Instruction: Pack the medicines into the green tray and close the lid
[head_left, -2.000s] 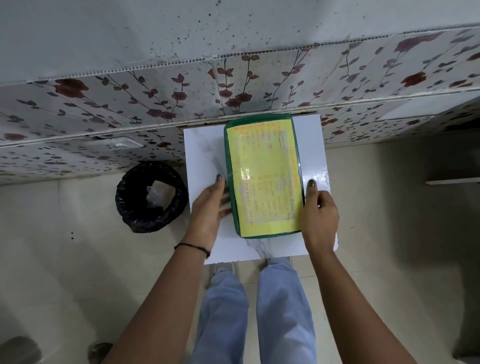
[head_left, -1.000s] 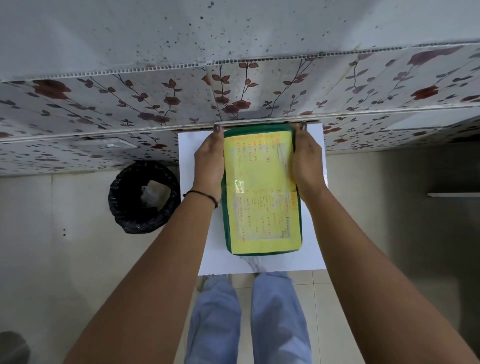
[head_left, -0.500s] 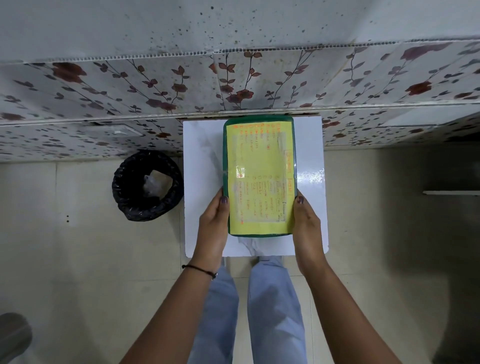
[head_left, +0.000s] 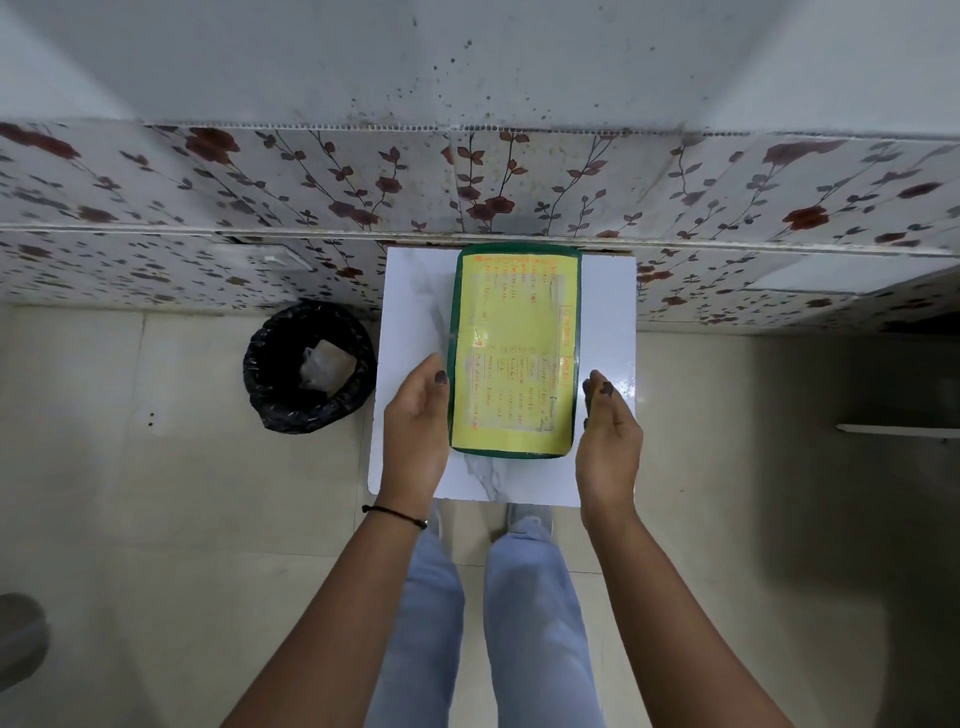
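Note:
The green tray (head_left: 453, 332) lies on a small white table (head_left: 410, 291), its lid shut; a yellow sheet with orange and black writing covers the lid (head_left: 514, 348). No medicines are visible; whatever is inside is hidden. My left hand (head_left: 415, 431) hovers at the tray's near left side, fingers apart, close to the green edge; whether it touches is unclear. My right hand (head_left: 608, 436) is a small gap off the tray's near right side, palm facing it, holding nothing.
A black bin (head_left: 310, 366) lined with a bag and holding some waste stands on the floor left of the table. A floral-patterned wall panel (head_left: 311, 187) runs right behind the table. Pale floor tiles surround it; my legs (head_left: 483, 613) are below the table's near edge.
Both hands slid from the tray's far corners back to its near sides, then came off it and now hover apart from it. The tray itself has stayed put with the lid shut.

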